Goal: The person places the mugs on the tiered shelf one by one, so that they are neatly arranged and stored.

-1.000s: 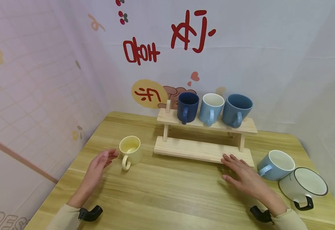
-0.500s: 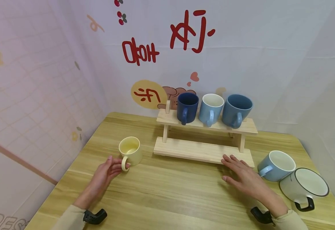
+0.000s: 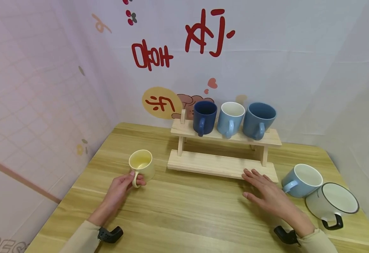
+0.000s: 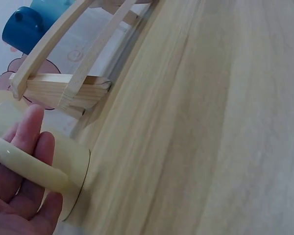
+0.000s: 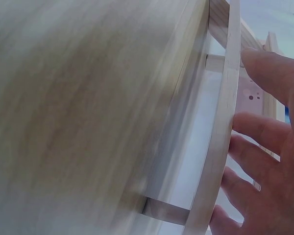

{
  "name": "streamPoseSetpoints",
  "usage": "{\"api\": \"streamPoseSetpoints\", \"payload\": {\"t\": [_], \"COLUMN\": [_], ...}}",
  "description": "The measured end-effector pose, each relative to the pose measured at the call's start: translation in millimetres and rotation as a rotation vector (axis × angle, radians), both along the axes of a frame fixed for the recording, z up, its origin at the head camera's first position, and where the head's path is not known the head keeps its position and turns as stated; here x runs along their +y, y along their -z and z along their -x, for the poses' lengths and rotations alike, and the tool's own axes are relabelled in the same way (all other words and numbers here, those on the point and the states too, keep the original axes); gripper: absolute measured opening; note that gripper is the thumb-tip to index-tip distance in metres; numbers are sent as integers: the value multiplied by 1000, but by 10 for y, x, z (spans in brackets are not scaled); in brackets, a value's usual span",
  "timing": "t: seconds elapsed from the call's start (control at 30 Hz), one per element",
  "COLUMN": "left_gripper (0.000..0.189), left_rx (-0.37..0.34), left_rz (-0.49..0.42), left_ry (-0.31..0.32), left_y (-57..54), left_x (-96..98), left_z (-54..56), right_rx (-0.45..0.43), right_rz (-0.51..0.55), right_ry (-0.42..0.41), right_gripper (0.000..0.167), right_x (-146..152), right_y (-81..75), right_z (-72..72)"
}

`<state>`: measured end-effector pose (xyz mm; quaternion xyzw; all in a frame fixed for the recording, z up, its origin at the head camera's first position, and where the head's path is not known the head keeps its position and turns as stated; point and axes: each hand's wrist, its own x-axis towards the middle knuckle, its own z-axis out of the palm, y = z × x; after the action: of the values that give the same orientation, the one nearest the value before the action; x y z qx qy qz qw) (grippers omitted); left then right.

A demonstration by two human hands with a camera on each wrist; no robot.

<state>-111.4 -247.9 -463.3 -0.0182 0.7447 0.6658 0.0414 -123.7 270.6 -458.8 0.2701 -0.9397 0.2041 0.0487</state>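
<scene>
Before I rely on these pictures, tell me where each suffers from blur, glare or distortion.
Head view: yellow mug reasonably sharp, left wall tinted pinkish; left wrist view: table grain soft, pale haze toward the lower right; right wrist view: table grain smeared, wooden rack edge looking bowed beside the right hand.

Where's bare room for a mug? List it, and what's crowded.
Free: the table between the left hand and right hand, before the lower shelf; that shelf, left of the right hand. Crowded: the upper shelf, holding three mugs, and the table's right end, where a pale blue mug and white mug stand.
</scene>
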Motion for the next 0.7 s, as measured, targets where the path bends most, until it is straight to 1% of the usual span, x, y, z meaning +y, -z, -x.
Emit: {"api": "streamPoseSetpoints", "payload": {"t": [0.1,0.23,0.37,0.47,0.6,0.7], "left_gripper": [53,50,43,41,41,43], "left_rx": [-23,-40,-41,-47,-41,-14], "left_rz": [76,110,90,71,62,61], "left_ry": [-30,-52,-90,-113,-126,-125], "left_y": [-16,-49,-89,-118,-162,-204], "left_x": [25,59,93,118,149,181], "left_z": [10,28,29,11,-28,-62], "right_rx": [-3,-1,-8,-14,-14,-12], "right_rz": [-1,1,-1,-2,1,0], "right_ry": [-1,-2,-3,-4,-4,-5], "right_gripper": [63,63,63,63,63,63], "right_x": [-4,-5,0,2,1,-1], "right_y": [0,-10,-18,-16,-10,-5], "right_z": [-2,8,23,25,19,9]}}
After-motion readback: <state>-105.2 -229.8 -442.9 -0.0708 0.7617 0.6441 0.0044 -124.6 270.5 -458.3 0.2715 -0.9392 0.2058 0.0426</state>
